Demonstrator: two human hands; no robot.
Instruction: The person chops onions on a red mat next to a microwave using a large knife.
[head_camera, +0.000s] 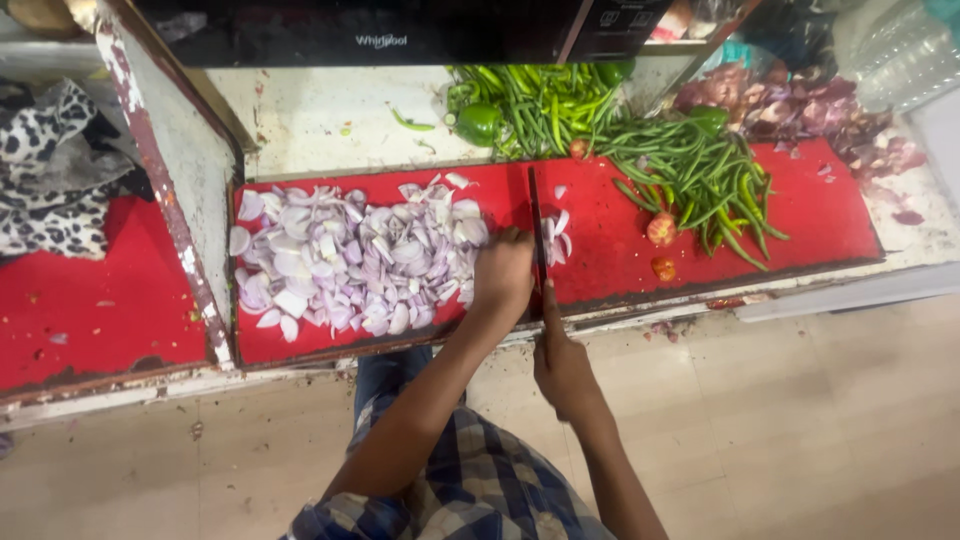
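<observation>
Checked shirt sleeves (470, 480) came nearest my eye, and from them both my forearms reached up to the red cutting board (600, 270). My right hand (563, 372) was closed round the handle of a knife (537, 235), whose dark blade ran straight away from me across the board. My left hand (503, 275) lay just left of the blade, fingers curled down onto the board at the edge of the onion pile; whether it gripped a piece under the palm, I could not tell. A few onion slices (557, 235) lay just right of the blade. The big heap of chopped onion (350, 260) spread over the left half of the board. Green chillies (700, 180) and small tomatoes (661, 230) lay well to the right, more chillies with a green pepper (478, 122) behind the board, and onion skins (790, 105) at the far right corner.
</observation>
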